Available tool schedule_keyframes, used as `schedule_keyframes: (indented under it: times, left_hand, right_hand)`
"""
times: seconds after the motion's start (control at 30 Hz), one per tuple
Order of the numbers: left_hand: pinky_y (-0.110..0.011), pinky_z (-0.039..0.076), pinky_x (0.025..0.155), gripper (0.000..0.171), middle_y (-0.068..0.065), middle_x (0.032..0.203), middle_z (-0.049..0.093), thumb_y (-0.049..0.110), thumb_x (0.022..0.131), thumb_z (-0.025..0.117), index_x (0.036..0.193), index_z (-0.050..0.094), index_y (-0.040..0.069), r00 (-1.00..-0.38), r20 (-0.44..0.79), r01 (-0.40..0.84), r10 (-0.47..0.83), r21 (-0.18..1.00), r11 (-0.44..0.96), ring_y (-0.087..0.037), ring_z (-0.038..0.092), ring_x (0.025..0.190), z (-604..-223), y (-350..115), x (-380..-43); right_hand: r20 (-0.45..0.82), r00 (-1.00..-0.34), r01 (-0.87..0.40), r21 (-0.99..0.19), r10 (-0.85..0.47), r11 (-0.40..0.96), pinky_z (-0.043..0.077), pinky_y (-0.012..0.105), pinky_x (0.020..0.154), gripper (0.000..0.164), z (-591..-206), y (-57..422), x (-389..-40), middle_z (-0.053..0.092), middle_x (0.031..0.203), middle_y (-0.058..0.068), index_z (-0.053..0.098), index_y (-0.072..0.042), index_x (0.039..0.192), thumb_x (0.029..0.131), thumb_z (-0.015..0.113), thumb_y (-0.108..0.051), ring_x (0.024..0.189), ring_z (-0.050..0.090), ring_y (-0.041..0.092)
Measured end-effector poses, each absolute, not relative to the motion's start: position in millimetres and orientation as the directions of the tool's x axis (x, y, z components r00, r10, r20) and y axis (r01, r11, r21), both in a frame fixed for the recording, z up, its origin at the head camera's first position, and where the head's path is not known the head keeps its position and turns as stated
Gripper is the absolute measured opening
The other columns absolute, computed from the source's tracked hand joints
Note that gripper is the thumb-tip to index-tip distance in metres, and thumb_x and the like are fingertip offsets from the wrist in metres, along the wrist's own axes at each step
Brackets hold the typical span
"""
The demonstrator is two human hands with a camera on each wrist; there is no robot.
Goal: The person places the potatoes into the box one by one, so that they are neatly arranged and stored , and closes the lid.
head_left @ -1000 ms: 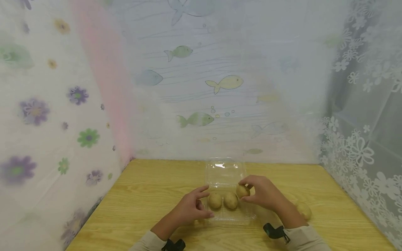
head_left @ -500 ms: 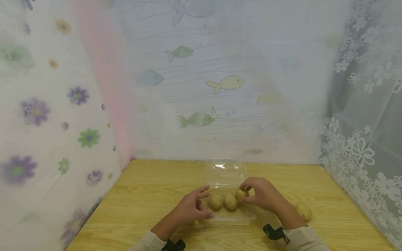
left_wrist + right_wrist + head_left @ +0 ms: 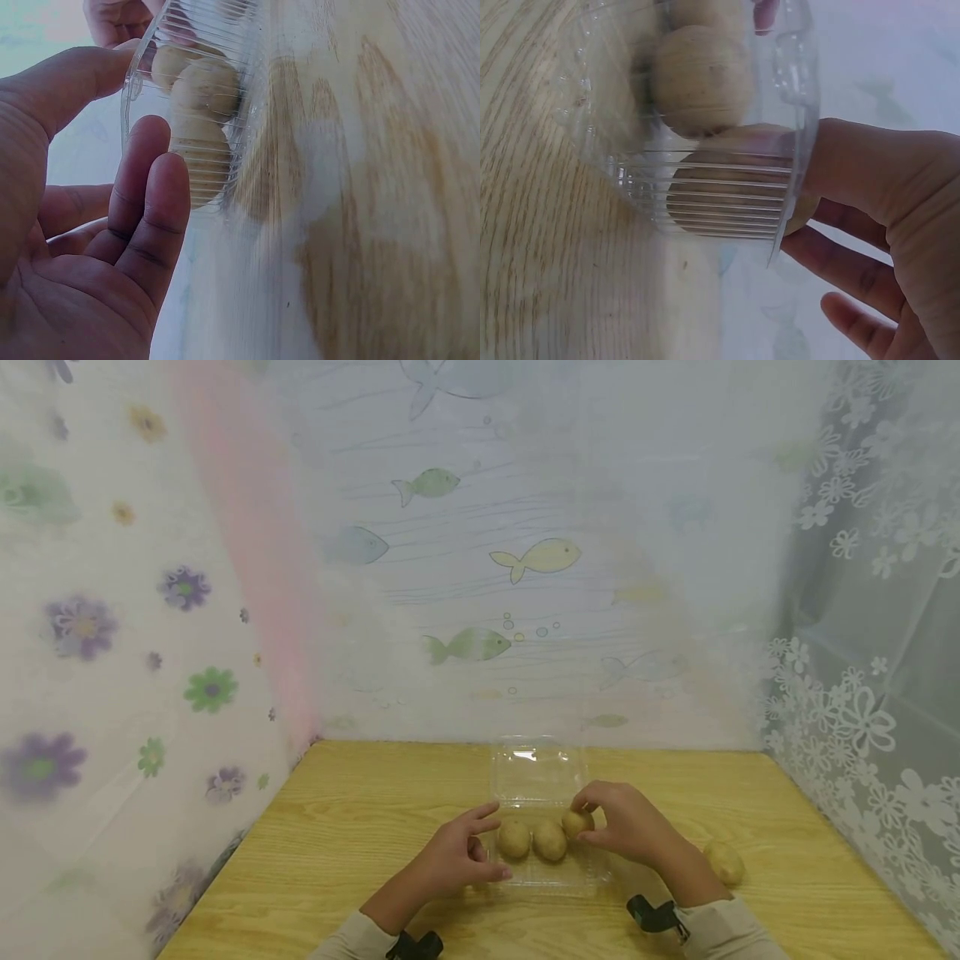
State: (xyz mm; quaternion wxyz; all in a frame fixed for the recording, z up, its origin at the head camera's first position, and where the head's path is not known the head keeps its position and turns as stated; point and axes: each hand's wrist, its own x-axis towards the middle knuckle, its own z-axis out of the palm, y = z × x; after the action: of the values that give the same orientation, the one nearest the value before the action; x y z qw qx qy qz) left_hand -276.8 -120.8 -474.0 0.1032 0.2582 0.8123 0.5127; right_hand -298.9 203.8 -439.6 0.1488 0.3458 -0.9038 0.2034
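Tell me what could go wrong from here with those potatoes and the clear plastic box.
The potato in the right hand, the held potato, could bump the middle potato close beside it. The clear box looks thin, so it might shift if the left hand doesn't steady it. The loose potato lies near the right forearm and might roll if nudged.

Behind a wood-grained surface (image 3: pixel 360 806) hangs a back sheet (image 3: pixel 630 510) with green fish (image 3: pixel 480 645), a yellow fish (image 3: pixel 551 556), a blue fish (image 3: pixel 363 545) and small round bubbles (image 3: pixel 542 632). A pink band (image 3: pixel 249 543) slants down beside the left sheet (image 3: pixel 135 643), printed with purple flowers (image 3: pixel 47 767) and green flowers (image 3: pixel 212 690). White flowers (image 3: pixel 864 720) pattern the translucent right sheet (image 3: pixel 877 618), with patches of grey showing through it.
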Motion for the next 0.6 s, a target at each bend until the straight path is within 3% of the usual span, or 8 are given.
schedule_keyframes:
  times: [0.33,0.6]
  left_hand:
    - [-0.024,0.053,0.056,0.095,-0.02,0.157,0.049,0.027,0.085,0.089,0.162,0.036,0.014,-0.843,0.107,0.324,0.527,0.883,0.339,-0.009,0.066,0.071,-475.8,-121.1,-277.4]
    - [-0.025,0.053,0.058,0.094,-0.02,0.158,0.048,0.028,0.086,0.088,0.163,0.035,0.014,-0.84,0.103,0.328,0.533,0.879,0.346,-0.01,0.066,0.071,-473.9,-121.1,-276.6]
  right_hand:
    - [0.397,-0.712,-0.692,-0.262,-0.579,0.672,0.058,0.034,0.081,0.039,-442.8,202.6,-299.9,0.073,0.104,-0.005,0.073,-0.014,0.106,0.073,0.094,-0.011,0.093,0.07,0.015]
    - [0.391,-0.691,-0.712,-0.218,-0.608,0.668,0.058,0.031,0.08,0.036,-444.1,202.1,-300.8,0.071,0.105,-0.006,0.075,-0.016,0.107,0.075,0.093,-0.016,0.092,0.069,0.013]
